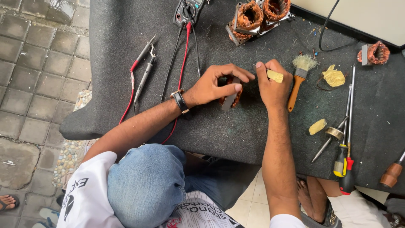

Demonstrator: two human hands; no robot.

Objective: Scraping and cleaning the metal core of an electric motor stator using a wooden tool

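Quickly, left to right: grey paved floor (29,80) at far left, then the dark felt tabletop (236,131). Two test probes (143,69) lie side by side on it, red and black leads running up to a meter (188,10) at the top edge, parked within reach. Left hand (213,86), wearing a wristwatch (180,100), has fingers curled round a small copper-wound coil (230,98), thumb on its metal side, pinning it down on the tabletop so it stays steady. Right hand (272,84) sits just beside the coil, fingers closed narrow on a folded yellowish scrap (275,76), held against the coil's edge, probably to work on it. More wound coils (259,14) stand at the top. Right of the hand: a paintbrush (298,78) with wooden handle, crumpled yellow scraps (333,77), another coil (373,53) near the wall, then screwdrivers (346,139) laid parallel near the tabletop's near edge, handles toward the person for easy grabbing.
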